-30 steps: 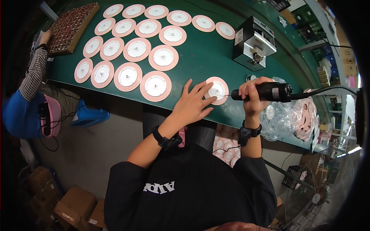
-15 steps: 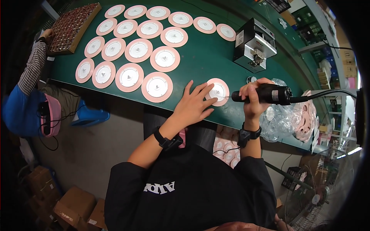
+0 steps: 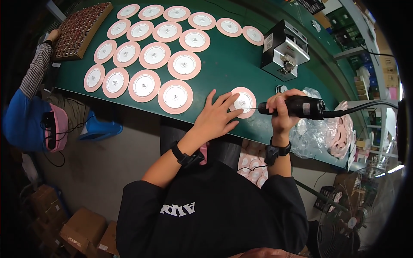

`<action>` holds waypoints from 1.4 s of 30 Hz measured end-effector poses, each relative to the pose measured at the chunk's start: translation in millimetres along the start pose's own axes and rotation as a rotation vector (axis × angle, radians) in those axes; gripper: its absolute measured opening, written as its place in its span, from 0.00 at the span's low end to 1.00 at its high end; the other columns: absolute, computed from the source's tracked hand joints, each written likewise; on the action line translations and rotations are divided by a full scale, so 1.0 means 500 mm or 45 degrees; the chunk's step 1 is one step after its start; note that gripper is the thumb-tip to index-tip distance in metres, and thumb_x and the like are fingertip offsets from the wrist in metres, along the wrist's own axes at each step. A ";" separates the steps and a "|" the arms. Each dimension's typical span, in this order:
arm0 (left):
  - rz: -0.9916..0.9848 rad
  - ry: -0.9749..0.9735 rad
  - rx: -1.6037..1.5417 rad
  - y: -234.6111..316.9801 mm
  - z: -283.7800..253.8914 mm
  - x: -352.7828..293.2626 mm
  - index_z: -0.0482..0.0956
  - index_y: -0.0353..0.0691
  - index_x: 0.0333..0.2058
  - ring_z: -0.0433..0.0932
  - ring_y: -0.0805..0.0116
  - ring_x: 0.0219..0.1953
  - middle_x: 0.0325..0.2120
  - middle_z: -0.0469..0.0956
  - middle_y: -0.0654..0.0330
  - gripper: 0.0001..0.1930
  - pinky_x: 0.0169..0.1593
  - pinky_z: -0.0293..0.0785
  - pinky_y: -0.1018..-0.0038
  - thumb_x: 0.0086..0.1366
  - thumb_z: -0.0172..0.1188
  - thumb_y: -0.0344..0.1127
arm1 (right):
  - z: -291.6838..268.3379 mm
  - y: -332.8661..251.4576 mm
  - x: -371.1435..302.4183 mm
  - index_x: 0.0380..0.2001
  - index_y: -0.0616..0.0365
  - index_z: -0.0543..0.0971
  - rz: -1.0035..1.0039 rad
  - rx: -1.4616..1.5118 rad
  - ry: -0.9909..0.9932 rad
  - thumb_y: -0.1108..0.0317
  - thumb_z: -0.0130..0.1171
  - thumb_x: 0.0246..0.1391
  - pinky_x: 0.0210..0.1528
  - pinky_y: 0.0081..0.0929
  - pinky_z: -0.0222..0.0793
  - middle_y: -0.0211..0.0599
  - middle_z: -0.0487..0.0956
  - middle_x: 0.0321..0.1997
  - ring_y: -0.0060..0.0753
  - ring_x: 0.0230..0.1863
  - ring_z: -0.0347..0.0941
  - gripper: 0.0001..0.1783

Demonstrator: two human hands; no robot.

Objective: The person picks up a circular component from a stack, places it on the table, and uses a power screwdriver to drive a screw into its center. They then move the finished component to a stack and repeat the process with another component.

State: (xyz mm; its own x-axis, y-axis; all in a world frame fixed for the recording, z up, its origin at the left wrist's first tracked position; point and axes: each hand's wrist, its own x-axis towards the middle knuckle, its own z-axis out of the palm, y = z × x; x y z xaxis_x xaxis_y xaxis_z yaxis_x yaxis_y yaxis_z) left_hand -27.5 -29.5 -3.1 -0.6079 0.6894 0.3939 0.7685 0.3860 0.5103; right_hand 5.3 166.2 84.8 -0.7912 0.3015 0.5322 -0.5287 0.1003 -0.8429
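A round pink disc [image 3: 246,95] with a white centre lies flat on the green table, in front of me and a little to the right. My left hand [image 3: 214,119] is spread open, its fingertips resting on the left side of that disc. Wrapped in my right hand [image 3: 282,114] is a black electric screwdriver [image 3: 307,107], tilted almost level. Its thin bit points left and reaches the white centre; the exact contact at the tip is too small to make out.
Rows of similar discs [image 3: 175,96] cover the table's left and middle. A black-and-silver box-shaped machine [image 3: 285,51] stands at the back right. Clear plastic bags [image 3: 307,137] lie right of my hand. At far left, a co-worker's hand [image 3: 53,35] touches a compartmented tray [image 3: 81,32]. A fan [image 3: 352,222] stands lower right.
My hands, the screwdriver and the disc hold almost the same place. The co-worker's hand at the tray has shifted slightly.
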 end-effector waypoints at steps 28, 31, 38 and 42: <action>0.173 0.246 -0.258 -0.011 -0.008 -0.008 0.83 0.47 0.35 0.75 0.68 0.44 0.36 0.79 0.71 0.11 0.61 0.60 0.54 0.52 0.72 0.37 | 0.032 -0.079 -0.051 0.46 0.57 0.63 -0.007 0.486 0.021 0.76 0.56 0.56 0.23 0.31 0.66 0.35 0.66 0.22 0.28 0.17 0.62 0.17; 0.203 0.272 -0.263 -0.015 -0.002 -0.010 0.83 0.47 0.32 0.75 0.69 0.43 0.34 0.79 0.71 0.09 0.60 0.61 0.55 0.53 0.72 0.37 | 0.035 -0.078 -0.050 0.46 0.57 0.63 -0.005 0.496 0.021 0.76 0.56 0.56 0.23 0.31 0.66 0.35 0.66 0.22 0.28 0.17 0.62 0.17; 0.186 0.266 -0.312 -0.008 -0.012 -0.009 0.83 0.46 0.31 0.75 0.69 0.41 0.32 0.79 0.70 0.09 0.59 0.62 0.56 0.52 0.73 0.37 | 0.037 -0.078 -0.052 0.46 0.57 0.63 -0.004 0.499 0.008 0.76 0.56 0.56 0.24 0.31 0.66 0.35 0.66 0.22 0.28 0.17 0.62 0.17; 0.192 0.283 -0.311 -0.010 -0.009 -0.009 0.82 0.46 0.30 0.75 0.68 0.40 0.32 0.79 0.70 0.09 0.58 0.63 0.57 0.52 0.73 0.36 | 0.040 -0.077 -0.052 0.46 0.57 0.63 0.002 0.513 -0.001 0.76 0.57 0.56 0.24 0.31 0.67 0.35 0.66 0.22 0.28 0.17 0.62 0.18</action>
State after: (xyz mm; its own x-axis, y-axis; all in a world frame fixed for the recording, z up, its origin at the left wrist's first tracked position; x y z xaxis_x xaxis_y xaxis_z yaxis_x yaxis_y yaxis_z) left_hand -29.6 -37.4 -3.9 -0.5404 0.5668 0.6219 0.7988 0.1134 0.5909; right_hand 40.1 135.4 105.0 -0.7920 0.3005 0.5314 -0.6058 -0.2798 -0.7448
